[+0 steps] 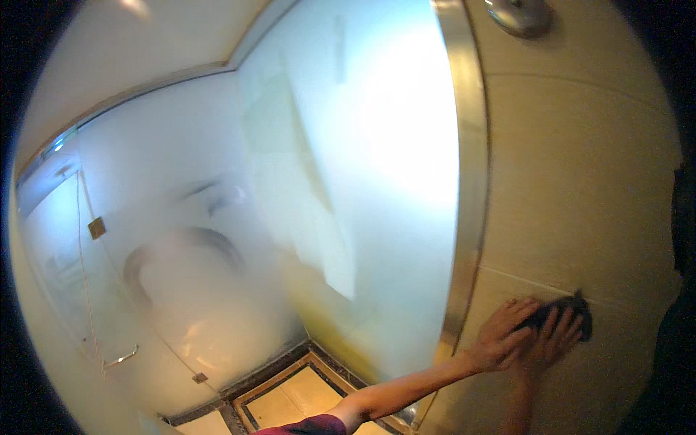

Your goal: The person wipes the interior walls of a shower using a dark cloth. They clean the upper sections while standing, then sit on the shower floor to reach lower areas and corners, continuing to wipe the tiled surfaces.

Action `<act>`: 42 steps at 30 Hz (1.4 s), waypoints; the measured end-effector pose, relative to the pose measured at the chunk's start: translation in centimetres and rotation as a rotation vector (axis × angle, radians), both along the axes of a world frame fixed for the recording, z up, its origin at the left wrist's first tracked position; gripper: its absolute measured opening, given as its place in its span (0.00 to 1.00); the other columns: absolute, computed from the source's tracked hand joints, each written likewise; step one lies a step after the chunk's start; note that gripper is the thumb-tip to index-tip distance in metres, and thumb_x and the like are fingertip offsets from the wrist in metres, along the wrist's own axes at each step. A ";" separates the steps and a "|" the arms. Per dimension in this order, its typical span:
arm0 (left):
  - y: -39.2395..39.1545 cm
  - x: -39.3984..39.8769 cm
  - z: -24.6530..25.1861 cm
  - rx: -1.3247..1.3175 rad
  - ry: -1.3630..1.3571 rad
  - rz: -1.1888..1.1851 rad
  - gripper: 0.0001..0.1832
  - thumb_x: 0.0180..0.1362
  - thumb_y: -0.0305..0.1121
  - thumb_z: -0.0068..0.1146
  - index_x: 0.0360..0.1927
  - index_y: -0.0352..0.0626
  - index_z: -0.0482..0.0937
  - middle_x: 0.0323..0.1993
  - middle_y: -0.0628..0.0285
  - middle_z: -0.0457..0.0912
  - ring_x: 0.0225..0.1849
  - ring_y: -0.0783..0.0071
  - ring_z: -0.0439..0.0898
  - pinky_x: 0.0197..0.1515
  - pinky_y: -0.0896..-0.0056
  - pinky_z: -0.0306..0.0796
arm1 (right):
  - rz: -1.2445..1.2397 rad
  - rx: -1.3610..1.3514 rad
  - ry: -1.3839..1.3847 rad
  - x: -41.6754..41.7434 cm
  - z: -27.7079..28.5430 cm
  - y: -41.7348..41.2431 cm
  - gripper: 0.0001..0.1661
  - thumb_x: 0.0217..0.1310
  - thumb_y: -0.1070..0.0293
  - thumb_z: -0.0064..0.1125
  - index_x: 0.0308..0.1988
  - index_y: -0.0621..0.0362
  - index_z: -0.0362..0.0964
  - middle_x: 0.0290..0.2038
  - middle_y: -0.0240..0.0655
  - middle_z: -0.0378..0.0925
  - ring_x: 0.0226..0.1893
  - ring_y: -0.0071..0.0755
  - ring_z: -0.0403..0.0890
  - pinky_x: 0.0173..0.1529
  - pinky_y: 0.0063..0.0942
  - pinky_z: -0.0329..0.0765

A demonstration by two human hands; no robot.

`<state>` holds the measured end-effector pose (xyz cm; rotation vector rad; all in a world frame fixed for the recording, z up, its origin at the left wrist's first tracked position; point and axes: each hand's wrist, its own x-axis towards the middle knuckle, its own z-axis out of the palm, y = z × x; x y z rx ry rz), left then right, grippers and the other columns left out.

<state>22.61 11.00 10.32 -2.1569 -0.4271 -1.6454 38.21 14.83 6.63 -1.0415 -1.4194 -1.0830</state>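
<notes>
Both of my hands are at the lower right, pressed against a beige tiled wall. A dark cloth lies flat on the wall beneath them, near a tile joint. My left hand rests at the cloth's left edge, its fingers reaching onto the cloth. Beside it and partly overlapped by it, my right hand lies over the cloth with its fingers spread. The palms are turned to the wall, so whether either hand grips the cloth is hidden.
A frosted glass shower enclosure with a metal frame stands left of the wall. Its door handle is at the lower left. A round metal fixture sticks out at the top right. Below is a dark-bordered tiled floor.
</notes>
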 end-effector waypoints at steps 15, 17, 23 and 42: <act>1.0 1.4 -0.6 -0.505 0.118 -0.033 0.19 0.63 0.33 0.52 0.58 0.48 0.70 0.67 0.41 0.62 0.69 0.38 0.60 0.66 0.35 0.54 | -0.063 0.064 0.053 -0.3 1.1 -3.3 0.33 0.72 0.50 0.37 0.63 0.65 0.59 0.62 0.57 0.64 0.63 0.66 0.63 0.66 0.60 0.59; 1.6 0.5 -0.6 -0.142 0.159 0.039 0.18 0.60 0.33 0.54 0.54 0.45 0.71 0.65 0.40 0.66 0.68 0.41 0.64 0.66 0.36 0.55 | -0.011 0.004 0.167 -1.1 0.4 -2.5 0.35 0.69 0.48 0.41 0.64 0.62 0.58 0.65 0.55 0.59 0.66 0.67 0.58 0.68 0.61 0.54; 1.8 1.1 0.1 0.089 0.072 0.150 0.10 0.60 0.35 0.55 0.44 0.46 0.76 0.61 0.45 0.73 0.66 0.44 0.67 0.66 0.45 0.54 | 0.075 -0.119 0.219 -1.7 0.4 -3.2 0.34 0.69 0.53 0.43 0.68 0.59 0.53 0.71 0.53 0.48 0.70 0.71 0.45 0.67 0.69 0.43; 2.0 2.3 0.1 0.059 0.126 0.236 0.08 0.58 0.32 0.51 0.38 0.43 0.77 0.60 0.44 0.74 0.65 0.40 0.66 0.67 0.45 0.50 | 0.009 -0.349 0.430 1.8 -13.2 -4.7 0.40 0.59 0.68 0.50 0.68 0.69 0.48 0.71 0.60 0.41 0.70 0.76 0.39 0.68 0.71 0.36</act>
